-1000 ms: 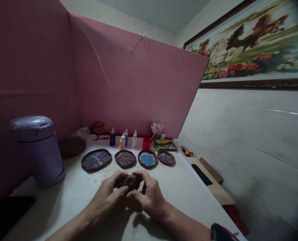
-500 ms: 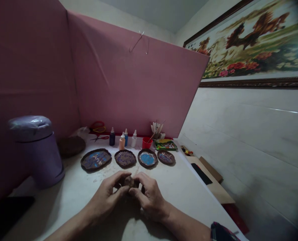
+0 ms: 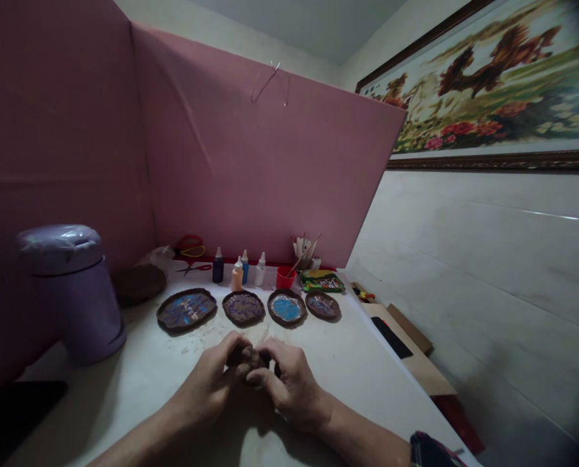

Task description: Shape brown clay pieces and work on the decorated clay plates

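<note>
Both hands come together over the front of the white tabletop, pinching one small lump of brown clay (image 3: 252,358). My left hand (image 3: 215,376) curls its fingers and thumb round the lump's left side. From the other side, my right hand (image 3: 293,379) presses with thumb and fingers. Part of the clay is hidden behind the fingers. Just beyond the hands lies a row of shallow brown clay dishes: a large one streaked with blue (image 3: 186,310), a purple-speckled one (image 3: 243,308), one with a bright blue middle (image 3: 286,307) and a small one (image 3: 323,305).
Paint bottles (image 3: 237,275), a red cup with a brush (image 3: 285,277) and a green packet (image 3: 322,281) stand behind the dishes. Red-handled scissors (image 3: 197,266) lie farther left. A purple bin (image 3: 78,292) and a dark brown slab (image 3: 139,283) are at left; a pink board (image 3: 265,162) rises behind.
My left thumb and fingers have shifted on the clay, and more of the lump shows between the hands. The dishes and bottles stay where they were.
</note>
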`<state>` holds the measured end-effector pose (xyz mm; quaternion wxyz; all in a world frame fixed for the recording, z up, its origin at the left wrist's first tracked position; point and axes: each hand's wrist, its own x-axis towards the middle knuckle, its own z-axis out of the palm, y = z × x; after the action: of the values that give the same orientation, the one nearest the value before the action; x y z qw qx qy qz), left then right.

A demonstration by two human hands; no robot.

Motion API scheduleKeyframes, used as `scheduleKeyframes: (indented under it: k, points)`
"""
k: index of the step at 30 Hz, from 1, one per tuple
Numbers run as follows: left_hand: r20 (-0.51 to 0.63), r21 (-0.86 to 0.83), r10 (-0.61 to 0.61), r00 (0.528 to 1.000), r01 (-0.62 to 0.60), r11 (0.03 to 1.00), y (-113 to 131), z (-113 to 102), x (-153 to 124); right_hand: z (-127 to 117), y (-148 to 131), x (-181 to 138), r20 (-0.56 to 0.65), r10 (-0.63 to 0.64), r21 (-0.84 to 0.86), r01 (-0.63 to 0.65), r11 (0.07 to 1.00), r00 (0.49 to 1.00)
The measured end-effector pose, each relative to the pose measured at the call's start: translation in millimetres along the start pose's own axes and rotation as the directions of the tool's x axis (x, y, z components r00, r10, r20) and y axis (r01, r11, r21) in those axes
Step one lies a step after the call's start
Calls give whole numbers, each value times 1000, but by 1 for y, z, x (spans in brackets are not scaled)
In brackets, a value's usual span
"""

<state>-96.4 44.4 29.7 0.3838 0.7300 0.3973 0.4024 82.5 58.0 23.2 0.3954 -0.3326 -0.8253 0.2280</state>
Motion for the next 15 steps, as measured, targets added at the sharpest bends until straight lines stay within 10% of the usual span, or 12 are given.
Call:
scheduleKeyframes:
  k: [15]
  points:
    - [-53, -20, -26, 998, 25, 999, 0, 2, 0, -1, 1, -1, 34, -116, -64, 118, 991, 993]
